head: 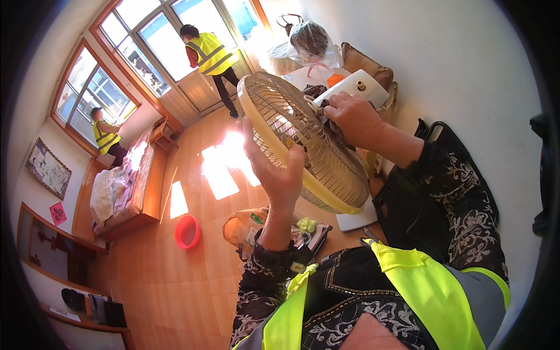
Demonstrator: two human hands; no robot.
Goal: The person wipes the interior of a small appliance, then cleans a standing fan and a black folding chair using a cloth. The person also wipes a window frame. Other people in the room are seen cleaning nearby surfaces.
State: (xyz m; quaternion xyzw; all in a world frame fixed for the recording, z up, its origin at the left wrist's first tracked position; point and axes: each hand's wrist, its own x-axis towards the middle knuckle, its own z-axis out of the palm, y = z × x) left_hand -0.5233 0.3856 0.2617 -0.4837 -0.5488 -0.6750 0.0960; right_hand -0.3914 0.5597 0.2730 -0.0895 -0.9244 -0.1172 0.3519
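Note:
An electric fan [319,162] with a round wire cage and a cream-yellow rim stands tilted before me. My left hand [278,179] grips the rim on the near left side, with the thumb over the cage wires. Bunched in my right hand [356,118] is a dark grey-brown cloth [334,127], pressed against the back of the cage. Just behind that hand is the white fan base or housing panel [352,89] with a small dark knob; how it joins the fan is hidden. The cage covers much of what lies behind it.
A red plastic basin [187,232] sits on the wood floor, left of an orange bag [245,227]. A folded black chair [415,205] leans at the right wall. Two people in yellow vests work at the door [210,52] and window [107,135]. A bed [148,192] stands left.

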